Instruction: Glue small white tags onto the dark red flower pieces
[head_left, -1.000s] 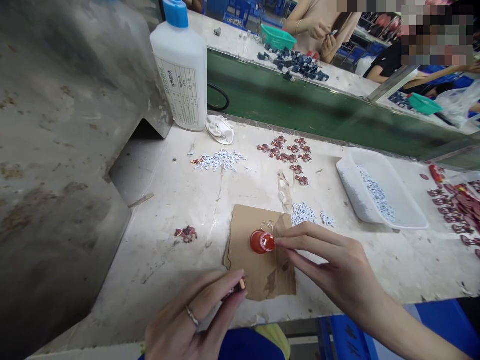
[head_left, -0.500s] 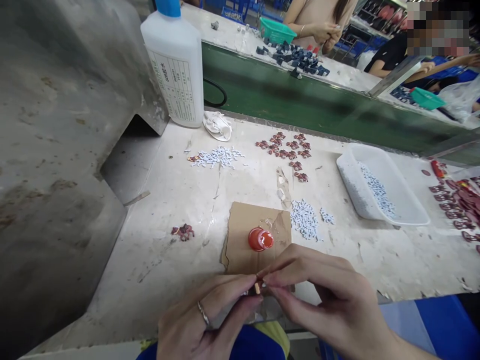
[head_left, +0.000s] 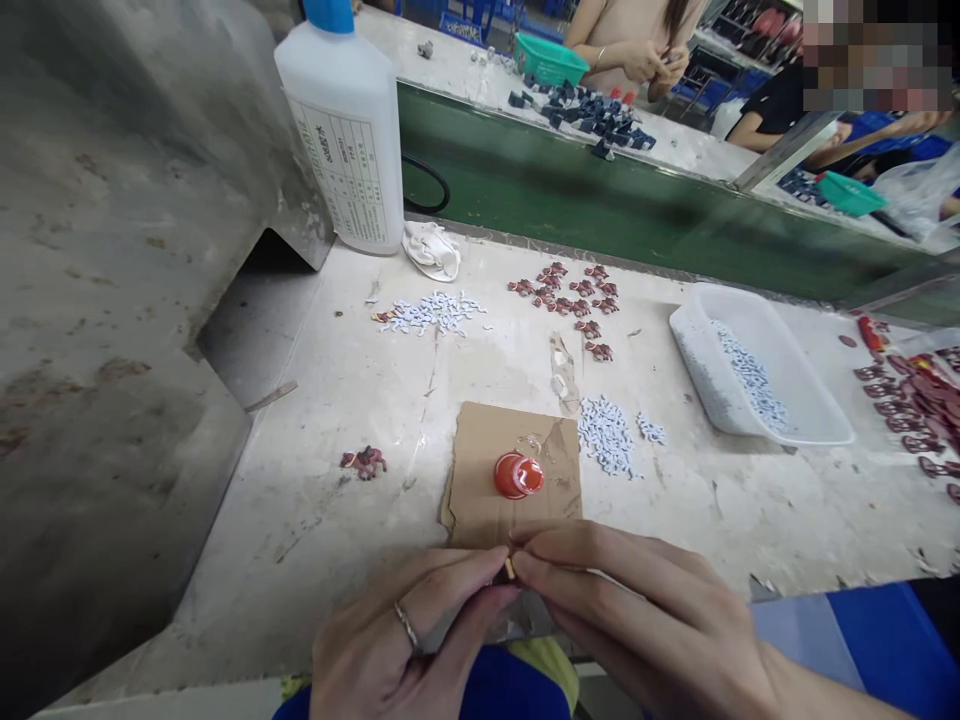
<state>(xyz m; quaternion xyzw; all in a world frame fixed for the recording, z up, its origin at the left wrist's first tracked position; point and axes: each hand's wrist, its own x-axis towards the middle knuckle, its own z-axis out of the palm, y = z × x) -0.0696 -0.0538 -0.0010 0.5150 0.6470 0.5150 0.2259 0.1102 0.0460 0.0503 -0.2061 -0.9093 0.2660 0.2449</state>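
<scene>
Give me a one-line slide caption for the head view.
Left hand and right hand pinch a tiny part above cardboard.

A factory assembly line, plain to see: a worn, stained bench (head_left: 360, 420) runs along a green conveyor belt (head_left: 600, 205), with small red parts (head_left: 570, 295) and white bits (head_left: 431, 312) heaped toward its far edge. A tray (head_left: 757, 375) sits at the right, a big glue bottle (head_left: 341, 130) at the far-left corner. Across the belt, other workers (head_left: 637, 50) handle dark parts (head_left: 592, 110).
</scene>
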